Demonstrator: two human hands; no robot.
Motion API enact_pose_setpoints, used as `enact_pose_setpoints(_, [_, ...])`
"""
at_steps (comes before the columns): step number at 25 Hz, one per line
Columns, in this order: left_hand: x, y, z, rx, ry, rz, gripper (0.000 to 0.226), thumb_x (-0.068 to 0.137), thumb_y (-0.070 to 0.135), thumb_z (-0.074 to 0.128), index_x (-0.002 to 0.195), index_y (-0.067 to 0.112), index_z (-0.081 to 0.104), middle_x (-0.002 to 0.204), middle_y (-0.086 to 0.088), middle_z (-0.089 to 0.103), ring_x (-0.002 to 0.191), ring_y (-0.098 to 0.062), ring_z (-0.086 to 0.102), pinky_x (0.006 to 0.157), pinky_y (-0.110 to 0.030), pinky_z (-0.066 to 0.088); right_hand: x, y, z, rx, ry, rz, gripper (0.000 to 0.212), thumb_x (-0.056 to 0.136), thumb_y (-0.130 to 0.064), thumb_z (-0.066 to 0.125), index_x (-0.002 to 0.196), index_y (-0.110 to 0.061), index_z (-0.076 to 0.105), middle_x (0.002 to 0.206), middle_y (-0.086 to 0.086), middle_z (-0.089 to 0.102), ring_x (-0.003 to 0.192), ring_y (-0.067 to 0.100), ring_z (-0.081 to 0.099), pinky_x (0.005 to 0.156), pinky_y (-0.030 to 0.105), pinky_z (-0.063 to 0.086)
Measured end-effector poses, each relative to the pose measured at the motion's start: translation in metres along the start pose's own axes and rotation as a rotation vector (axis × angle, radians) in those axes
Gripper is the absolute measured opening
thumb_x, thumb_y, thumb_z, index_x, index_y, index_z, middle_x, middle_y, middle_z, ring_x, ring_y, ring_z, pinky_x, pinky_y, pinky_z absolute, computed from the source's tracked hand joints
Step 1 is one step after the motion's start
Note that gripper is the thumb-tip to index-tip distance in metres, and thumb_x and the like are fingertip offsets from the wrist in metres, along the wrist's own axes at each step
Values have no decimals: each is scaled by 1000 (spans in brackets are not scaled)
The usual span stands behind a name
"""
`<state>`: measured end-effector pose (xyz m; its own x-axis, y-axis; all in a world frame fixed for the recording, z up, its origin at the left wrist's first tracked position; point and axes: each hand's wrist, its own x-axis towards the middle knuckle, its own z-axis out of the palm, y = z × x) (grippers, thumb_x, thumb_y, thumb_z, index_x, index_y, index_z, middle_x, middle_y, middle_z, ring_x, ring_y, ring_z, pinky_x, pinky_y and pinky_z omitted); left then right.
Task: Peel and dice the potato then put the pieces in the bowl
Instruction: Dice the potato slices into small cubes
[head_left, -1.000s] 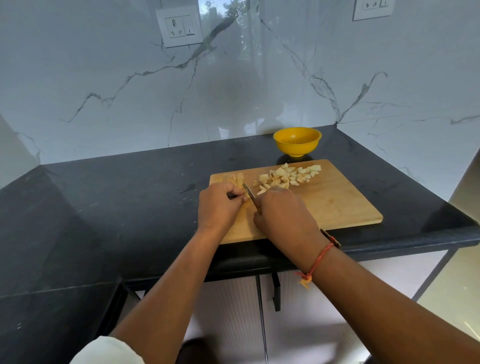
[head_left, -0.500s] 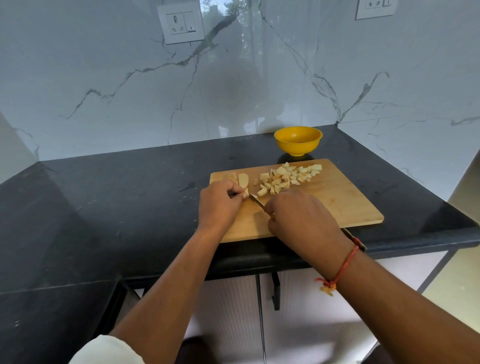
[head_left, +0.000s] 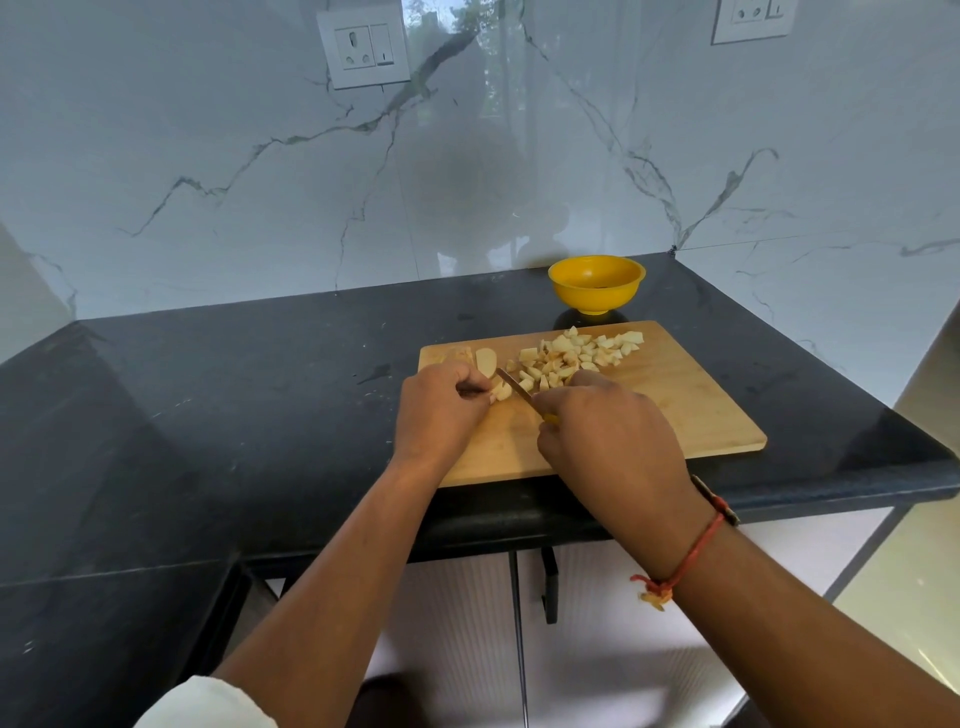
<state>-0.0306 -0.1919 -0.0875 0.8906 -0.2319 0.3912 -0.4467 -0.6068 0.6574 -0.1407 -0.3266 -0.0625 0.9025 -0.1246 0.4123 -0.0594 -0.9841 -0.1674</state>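
Note:
A wooden cutting board (head_left: 691, 410) lies on the black counter. A heap of diced potato pieces (head_left: 576, 356) sits at its far middle. My left hand (head_left: 439, 410) curls its fingers over a potato strip (head_left: 500, 391) near the board's left side. My right hand (head_left: 613, 439) grips a small knife (head_left: 514, 387), whose blade points at that strip. A potato slice (head_left: 486, 361) and another piece (head_left: 460, 354) lie at the board's far left corner. The yellow bowl (head_left: 596, 285) stands just behind the board.
The black counter (head_left: 234, 405) runs left and wraps round the corner. Marble wall with two socket plates (head_left: 363, 47) rises behind. The counter's front edge lies under my wrists, with cabinet doors (head_left: 467, 639) below.
My right hand drew back to the right and towards me, so the knife blade now shows. The cut strip under my left fingers has come into sight.

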Motion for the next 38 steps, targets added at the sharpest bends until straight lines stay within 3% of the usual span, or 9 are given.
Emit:
enact_pose_setpoints(12, [1,2,-1,15,-12,1,10,88,15,75,96,18,79,93,6,74,83,-2,64,72,-6,42,14,-7,10,-35,-141,-66,23,99,-27,55,120,-27,66,95,-4,44,82,10,45,68,23,36])
enact_pose_setpoints(17, [0,3,0,1,0,0,9,88,13,74,94,18,79,90,6,75,80,-1,64,71,-6,42,34,-10,16,-80,-204,-50,22,96,-26,56,112,-26,70,75,-6,39,66,10,39,59,24,34])
enact_pose_setpoints(28, [2,1,0,5,7,-14,7,88,15,74,92,19,78,89,8,74,75,4,60,65,-2,40,32,-18,16,129,-171,26,12,92,-28,60,82,-23,67,68,-7,49,68,11,50,56,22,36])
enact_pose_setpoints(38, [4,-1,1,2,24,-22,6,88,16,74,91,19,78,88,10,73,73,8,58,63,0,41,32,-25,21,-15,-296,60,16,94,-28,59,106,-21,67,71,-5,42,59,8,37,50,22,29])
